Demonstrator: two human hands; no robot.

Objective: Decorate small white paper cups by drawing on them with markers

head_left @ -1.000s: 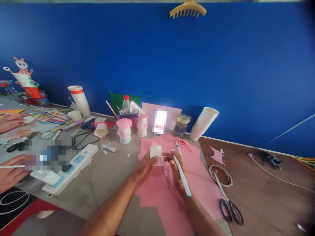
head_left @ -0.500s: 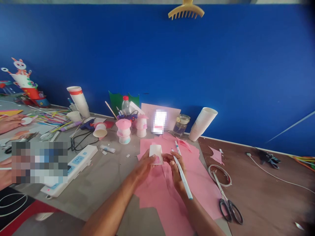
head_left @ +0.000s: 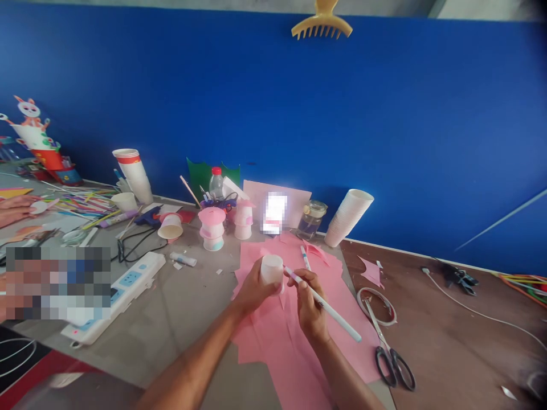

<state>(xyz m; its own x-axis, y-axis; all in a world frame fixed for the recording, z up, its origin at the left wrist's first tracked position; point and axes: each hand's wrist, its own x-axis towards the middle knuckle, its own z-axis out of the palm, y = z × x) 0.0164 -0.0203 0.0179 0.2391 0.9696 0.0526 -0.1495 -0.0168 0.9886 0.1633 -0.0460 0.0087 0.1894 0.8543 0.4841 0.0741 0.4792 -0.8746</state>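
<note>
My left hand (head_left: 255,289) is wrapped round a small white paper cup (head_left: 272,269), whose flat end faces up. Between the fingers of my right hand (head_left: 311,302) is a white marker (head_left: 337,319), its tip pointing left, close to the cup's side. Both hands are over pink paper sheets (head_left: 265,341). A second marker (head_left: 305,258) lies on the pink paper just beyond my right hand. Two pink-roofed cup models (head_left: 212,229) stand behind and to the left, near a lit phone (head_left: 274,212).
Scissors (head_left: 387,347) and a tape roll (head_left: 376,306) lie to the right. Stacked cups (head_left: 348,217) lean near the blue wall (head_left: 405,125). A power strip (head_left: 115,299) lies left, beside another person's hands (head_left: 17,209). A jar (head_left: 311,219) stands behind.
The cup in my left hand has turned so its flat end faces up. The marker in my right hand has swung to a flatter slant, its tip now near the cup. The view has shifted slightly.
</note>
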